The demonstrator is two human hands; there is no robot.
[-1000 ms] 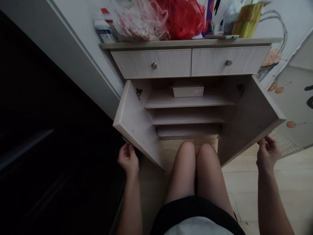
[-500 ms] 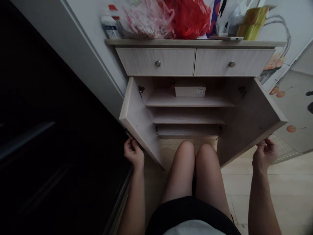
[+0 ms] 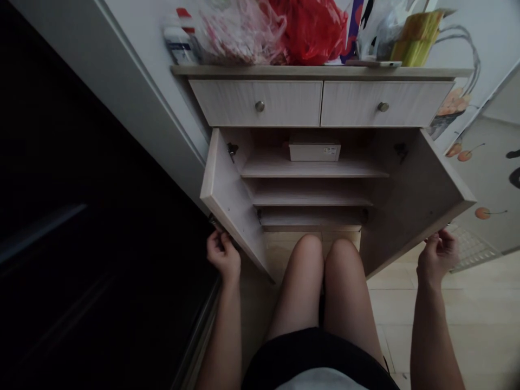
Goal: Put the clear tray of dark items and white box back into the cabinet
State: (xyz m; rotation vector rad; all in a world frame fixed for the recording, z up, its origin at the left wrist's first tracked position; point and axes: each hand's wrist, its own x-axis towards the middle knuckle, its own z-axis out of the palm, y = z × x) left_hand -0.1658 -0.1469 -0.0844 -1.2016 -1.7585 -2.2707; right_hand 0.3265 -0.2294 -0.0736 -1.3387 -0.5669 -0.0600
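Observation:
A pale wood cabinet (image 3: pixel 317 71) stands before me with both lower doors swung open. My left hand (image 3: pixel 222 254) is closed on the outer edge of the left door (image 3: pixel 229 197), near its knob. My right hand (image 3: pixel 436 257) curls around the lower outer edge of the right door (image 3: pixel 414 200). Inside are three shelves; a flat white box (image 3: pixel 314 151) lies on the top one (image 3: pixel 280 167), and the lower two hold nothing. My bare knees (image 3: pixel 325 260) are just in front of the opening.
Two closed drawers with round knobs (image 3: pixel 260 106) (image 3: pixel 382 106) sit above the doors. Red and pink plastic bags (image 3: pixel 284 30), a bottle (image 3: pixel 177 39) and a yellow-green package (image 3: pixel 414 35) crowd the cabinet top. A dark doorway lies left; tiled floor (image 3: pixel 479 303) right.
Both doors have swung slightly inward. My left hand has risen to the left door's edge and my right hand has shifted a little left along the right door.

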